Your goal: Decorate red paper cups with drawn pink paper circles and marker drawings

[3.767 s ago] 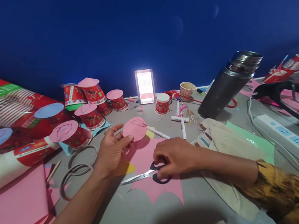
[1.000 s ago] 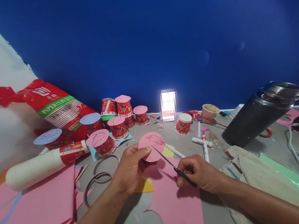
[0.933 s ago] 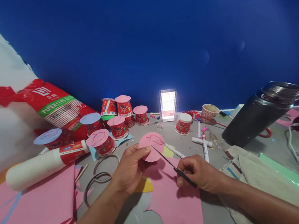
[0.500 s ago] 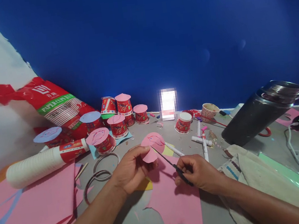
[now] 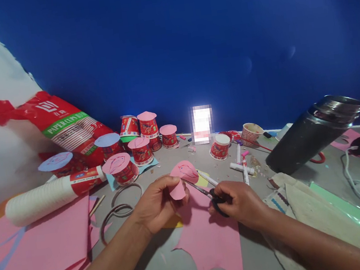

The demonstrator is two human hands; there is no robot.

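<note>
Between thumb and fingers, my left hand (image 5: 160,201) pinches a small piece of pink paper (image 5: 177,190). My right hand (image 5: 237,202) is closed around the black handles of the scissors (image 5: 203,190), whose blades point left to the edge of that piece. Just behind the blades is a round pink disc (image 5: 184,171) with drawn lines. Under both hands lies a large pink sheet (image 5: 215,241) with curved cut-outs along its lower edge. The fingertips of my left hand are partly hidden behind the paper.
Red paper cups (image 5: 123,173) topped with pink and blue discs stand at the back left, beside a cup bag (image 5: 68,123) and a cup stack (image 5: 42,199). Markers (image 5: 245,171), a white-rimmed cup (image 5: 220,147), a dark flask (image 5: 312,135) and a cloth (image 5: 306,211) are to the right.
The scissors have opened, their handles now spread apart. The small pink piece is turned and looks narrower. The whole view has shifted slightly.
</note>
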